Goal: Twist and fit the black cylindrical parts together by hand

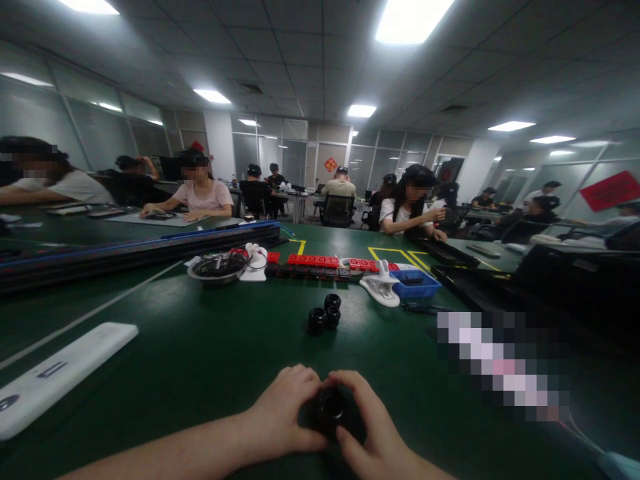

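Note:
A black, round part with a hole in its top point(332, 404) stands close in front of me on the green table. My left hand point(290, 410) curls around its left side, the thumb near its base. From the right, my right hand point(367, 423) wraps it with the index finger over the far side and the thumb at the near side. The fingertips of both hands meet behind it. Farther out, similar black round parts point(317, 320) sit in a small cluster, touching or nearly touching each other.
Beyond the cluster lie a row of red blocks point(314, 261), a metal bowl point(215, 268), a white clip stand point(383, 287) and a blue bin point(415, 285). A long white case point(65, 377) lies at left; black trays point(480, 293) at right. Several people sit around.

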Available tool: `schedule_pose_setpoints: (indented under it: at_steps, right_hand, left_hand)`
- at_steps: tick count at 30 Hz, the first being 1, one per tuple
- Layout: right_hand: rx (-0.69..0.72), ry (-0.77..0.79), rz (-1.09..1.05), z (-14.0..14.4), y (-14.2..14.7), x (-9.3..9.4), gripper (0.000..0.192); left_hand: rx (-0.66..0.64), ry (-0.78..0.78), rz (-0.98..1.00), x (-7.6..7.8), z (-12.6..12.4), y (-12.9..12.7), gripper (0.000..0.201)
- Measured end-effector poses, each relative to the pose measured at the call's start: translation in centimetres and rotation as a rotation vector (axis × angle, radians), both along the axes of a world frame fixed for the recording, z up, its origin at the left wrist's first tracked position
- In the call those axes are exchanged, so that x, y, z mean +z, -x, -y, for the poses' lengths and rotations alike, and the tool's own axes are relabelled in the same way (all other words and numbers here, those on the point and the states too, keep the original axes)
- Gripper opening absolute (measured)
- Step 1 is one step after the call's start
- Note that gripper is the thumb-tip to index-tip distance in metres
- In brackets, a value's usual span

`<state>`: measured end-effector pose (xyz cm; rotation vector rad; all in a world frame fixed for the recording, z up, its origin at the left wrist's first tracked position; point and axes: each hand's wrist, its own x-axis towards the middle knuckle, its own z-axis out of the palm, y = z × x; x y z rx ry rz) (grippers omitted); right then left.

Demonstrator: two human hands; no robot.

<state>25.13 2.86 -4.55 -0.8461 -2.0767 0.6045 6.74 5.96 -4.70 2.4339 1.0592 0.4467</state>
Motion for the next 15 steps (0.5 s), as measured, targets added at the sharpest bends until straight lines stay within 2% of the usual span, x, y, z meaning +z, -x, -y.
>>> schedule_pose_setpoints:
  at_steps: [3, 9, 15]
  right_hand:
    - [0.008, -0.01, 0.006, 0.05, 0.03, -0.04, 0.057]
    - [-0.178, 0.079, 0.03, 0.04, 0.3, -0.19, 0.042]
    - [0.02, -0.041, 0.014, -0.02, -0.23, -0.39, 0.056]
  left_hand:
    - [-0.009, -0.008, -0.001, -0.09, -0.04, 0.01, 0.04]
    - [-0.012, -0.016, -0.007, -0.15, -0.11, -0.1, 0.033]
    - [-0.007, -0.007, 0.009, -0.37, -0.11, 0.04, 0.042]
